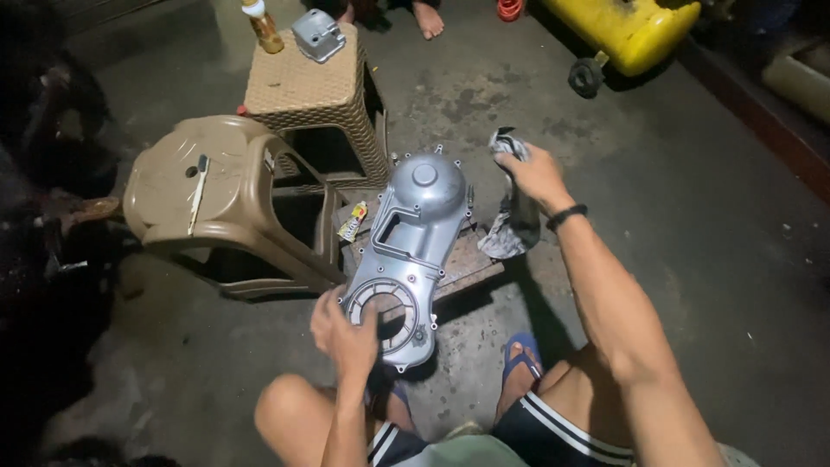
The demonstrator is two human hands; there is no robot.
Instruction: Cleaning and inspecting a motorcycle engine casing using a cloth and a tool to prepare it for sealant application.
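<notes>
From the head view, the silver engine cover (406, 251) lies tilted across a low wooden block (467, 264) on the concrete floor (692, 259), its round domed end away from the person and its ringed opening toward their knees. The left hand (346, 333) is curled around the near edge by the ring, fingers closed on the rim, seemingly to keep the casting from sliding off its prop. The right hand (536, 173) is lifted just beside the domed end, fingers bunched tight around a grey, stained rag (514, 207) that hangs down toward the block, clear of the metal. A small yellow tube (352, 222) lies against the cover's left side. Close on the left, a tan plastic stool (216, 199) lies tipped on its side with a thin tool (199, 192) resting on it, crowding that flank. Behind it stands a woven-pattern stool (311, 95) carrying a small grey metal part (318, 35) and an amber bottle (262, 26). Farther off are a yellow air tank (631, 30) and another person's bare foot (428, 19).
</notes>
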